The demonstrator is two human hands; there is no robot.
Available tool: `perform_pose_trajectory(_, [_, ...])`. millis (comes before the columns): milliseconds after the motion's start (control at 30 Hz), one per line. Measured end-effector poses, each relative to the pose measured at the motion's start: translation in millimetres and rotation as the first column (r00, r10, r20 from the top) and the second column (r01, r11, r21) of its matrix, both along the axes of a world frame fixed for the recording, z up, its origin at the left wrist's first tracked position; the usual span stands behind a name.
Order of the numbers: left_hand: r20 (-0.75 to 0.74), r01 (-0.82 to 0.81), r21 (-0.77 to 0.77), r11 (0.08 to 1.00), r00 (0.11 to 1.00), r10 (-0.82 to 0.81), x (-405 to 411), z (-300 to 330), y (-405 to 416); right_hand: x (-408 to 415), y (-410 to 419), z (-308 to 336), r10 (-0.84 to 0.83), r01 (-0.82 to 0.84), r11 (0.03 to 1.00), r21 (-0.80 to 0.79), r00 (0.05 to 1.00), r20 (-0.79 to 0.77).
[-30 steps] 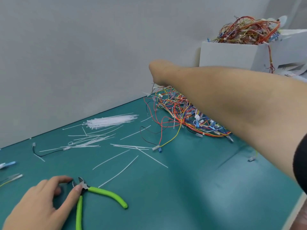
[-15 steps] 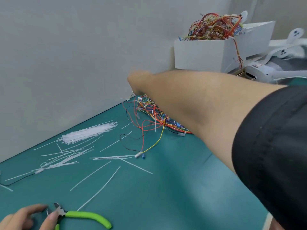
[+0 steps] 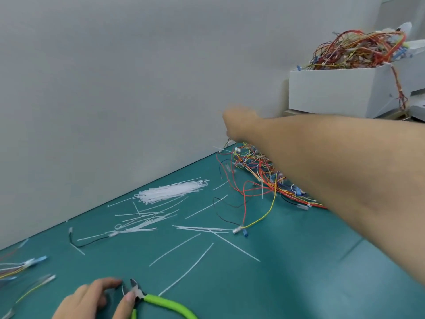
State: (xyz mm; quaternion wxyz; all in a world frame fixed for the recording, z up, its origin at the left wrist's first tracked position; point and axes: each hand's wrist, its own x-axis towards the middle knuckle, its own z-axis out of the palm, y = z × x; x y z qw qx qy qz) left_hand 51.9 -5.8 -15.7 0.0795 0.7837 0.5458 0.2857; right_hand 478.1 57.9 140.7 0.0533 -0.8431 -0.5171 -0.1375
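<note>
The right hand (image 3: 239, 124) is stretched out to the far edge of the green table (image 3: 287, 272), where it meets the grey wall (image 3: 115, 88). It hangs over the far end of the wire tangle (image 3: 257, 166), a heap of red, orange, yellow and blue leads with small white connectors that lies along the far edge under the forearm. The hand is blurred and shows only its back, so I cannot tell whether its grip is closed on any wire. At the near edge, the left hand (image 3: 89, 300) rests on the table beside the cutters (image 3: 147, 298), which have bright green handles. Its thumb touches the steel head and its forefinger ends just beside the blades. Its grip is loose and is closed round nothing. A bundle of white cable ties (image 3: 172, 192) lies near the wall, left of the tangle, and loose ties (image 3: 184, 248) are scattered between the bundle and the cutters. A yellow lead (image 3: 269, 212) trails out of the tangle to a clear connector (image 3: 238, 230) mid-table. A single black wire (image 3: 92, 241) lies toward the left edge, with more coloured leads (image 3: 20, 265) at that edge. At the far right corner stands a white box (image 3: 333, 93) heaped with another mass of wires (image 3: 358, 49).
</note>
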Motion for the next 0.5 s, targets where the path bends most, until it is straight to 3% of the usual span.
perform_pose_trajectory(67, [0.017,0.078,-0.019,0.997,0.997,-0.077,-3.2,-4.4,-1.3,3.2,-1.9,6.2,0.016,-0.012,0.994,0.104,0.999,-0.038])
perform_pose_trajectory(133, [-0.048,0.076,0.05,0.996,0.996,-0.073,-9.8,-9.9,4.4,-1.7,-4.8,15.5,0.053,-0.033,0.974,0.224,0.995,-0.085])
perform_pose_trajectory(267, [-0.076,0.079,0.048,0.996,0.994,-0.075,-10.7,-5.3,4.0,-6.5,-8.7,55.8,0.12,-0.037,0.897,0.441,0.98,-0.161])
perform_pose_trajectory(500, [0.002,0.037,-0.018,0.999,0.999,-0.037,-4.2,7.7,-13.2,-7.6,-24.5,141.7,0.236,0.03,0.565,0.824,0.952,-0.197])
